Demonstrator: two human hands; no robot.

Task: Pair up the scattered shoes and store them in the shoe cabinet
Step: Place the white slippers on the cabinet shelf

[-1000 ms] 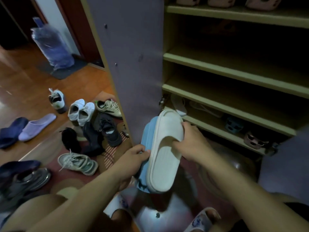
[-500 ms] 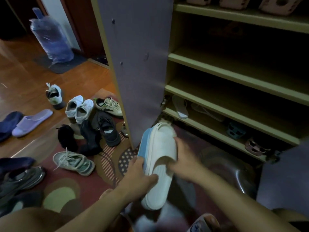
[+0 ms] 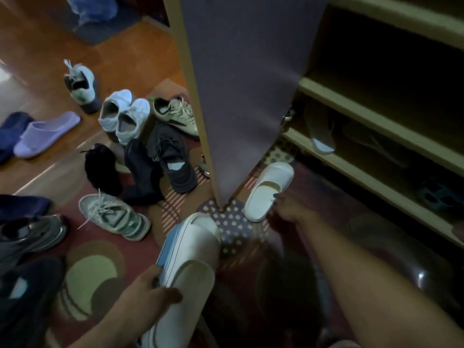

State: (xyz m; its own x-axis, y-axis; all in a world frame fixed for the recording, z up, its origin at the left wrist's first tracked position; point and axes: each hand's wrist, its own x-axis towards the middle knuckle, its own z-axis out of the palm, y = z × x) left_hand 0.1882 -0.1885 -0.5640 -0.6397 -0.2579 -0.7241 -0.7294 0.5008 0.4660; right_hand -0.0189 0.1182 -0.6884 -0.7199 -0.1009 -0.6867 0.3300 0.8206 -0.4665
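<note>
Two chunky white foam slides are in play: the left hand (image 3: 153, 295) pinches one white slide (image 3: 185, 270), stacked against a pale blue slipper (image 3: 167, 244), low over the patterned rug. The right hand (image 3: 288, 209) touches the second white slide (image 3: 268, 190), lying beside the purple cabinet door (image 3: 246, 96); whether its fingers have closed I cannot tell, presumably reaching to complete the pair for the wooden shelves (image 3: 376, 116).

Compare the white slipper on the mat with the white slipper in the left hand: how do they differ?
The slipper on the mat lies flat, sole down; the held slipper is lifted and tilted. The mat slipper is alone, with the right hand at its side; the held one is stacked on a blue slipper, gripped by the left hand. Both are plain white open-toed slides.
</note>
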